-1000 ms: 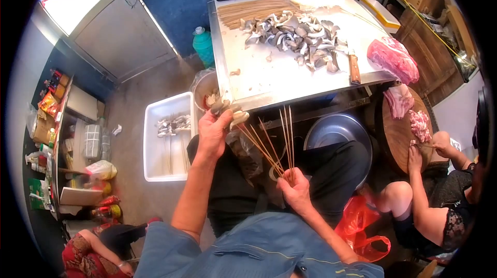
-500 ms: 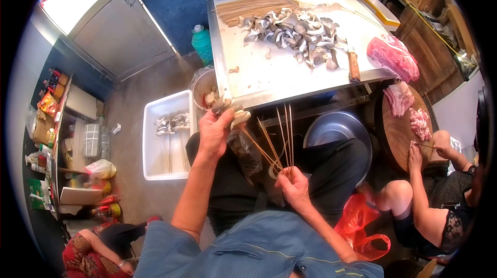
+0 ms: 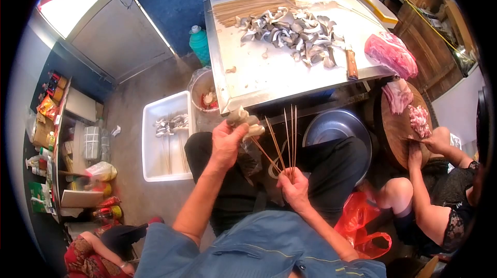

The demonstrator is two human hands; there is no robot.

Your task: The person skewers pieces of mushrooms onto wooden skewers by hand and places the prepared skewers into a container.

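Seen from the head camera: left hand clenched around mushroom pieces just below the steel table. Right hand gripped a fan of bamboo skewers over the lap, beside a metal basin.

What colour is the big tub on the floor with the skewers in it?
White: the rectangular plastic tub shows best in the head view.
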